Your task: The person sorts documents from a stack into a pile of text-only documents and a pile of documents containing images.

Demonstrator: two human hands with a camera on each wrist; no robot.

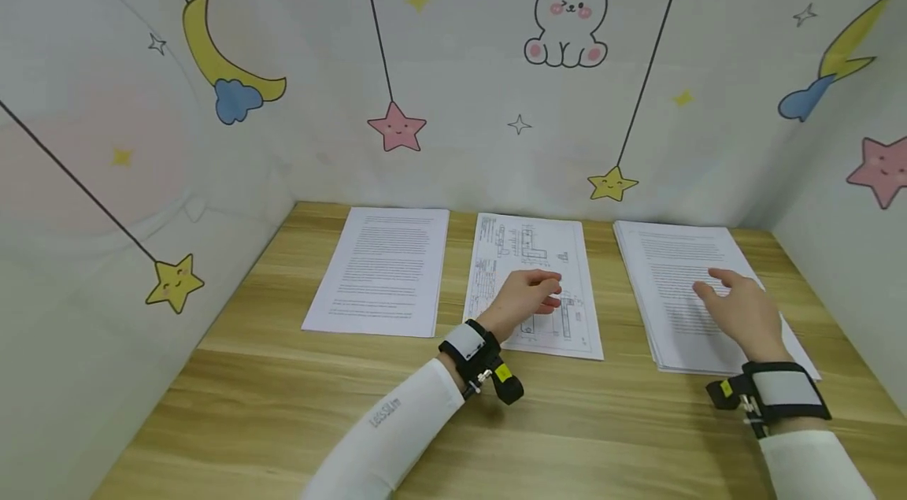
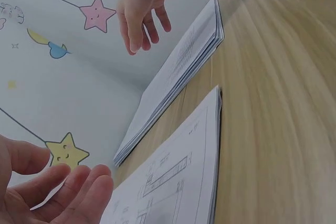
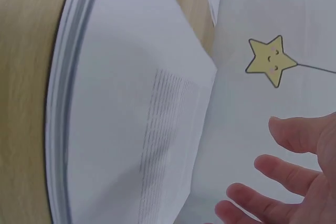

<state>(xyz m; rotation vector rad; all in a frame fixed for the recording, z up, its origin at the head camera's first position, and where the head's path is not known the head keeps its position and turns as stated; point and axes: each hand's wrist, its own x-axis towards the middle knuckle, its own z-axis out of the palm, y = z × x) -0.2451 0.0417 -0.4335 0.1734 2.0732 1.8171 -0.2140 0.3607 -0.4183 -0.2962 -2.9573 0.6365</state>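
My left hand hovers over the middle stack of paper, whose top sheet carries technical drawings. Its fingers are loosely bent with nothing between them, as the left wrist view also shows. Over the thicker stack of printed text on the right is my right hand, its thumb and fingers spread and holding nothing. In the right wrist view the fingers stand apart above that stack, which shows several layered edges. On the left lies a third pile of text pages, away from both hands.
The papers lie side by side on a wood-grain table. A pale cloth wall with printed stars, a moon and a rabbit rises right behind them and along both sides. Each wrist wears a strapped camera.
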